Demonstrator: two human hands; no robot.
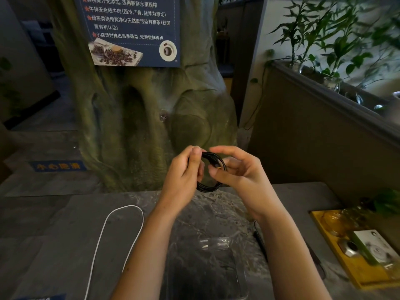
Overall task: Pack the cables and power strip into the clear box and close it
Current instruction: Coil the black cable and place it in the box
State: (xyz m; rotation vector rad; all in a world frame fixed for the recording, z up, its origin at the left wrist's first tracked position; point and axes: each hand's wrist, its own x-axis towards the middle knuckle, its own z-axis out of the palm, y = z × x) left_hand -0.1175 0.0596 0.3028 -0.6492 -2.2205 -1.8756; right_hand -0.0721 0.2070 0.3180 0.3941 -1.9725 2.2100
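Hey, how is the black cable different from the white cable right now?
The black cable is wound into a tight coil; the white cable lies in a loose open loop. The black cable is held above the table, gripped by the left hand and the right hand; the white cable lies on the table to the left, untouched. Both are outside the clear box.

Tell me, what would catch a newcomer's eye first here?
The two hands in the middle draw the eye: the left hand and right hand hold a coiled black cable up above the grey table. Beneath them, between the forearms, sits the clear box, with a white cable looping across the table to its left. Behind looms a sculpted tree trunk bearing a blue sign.
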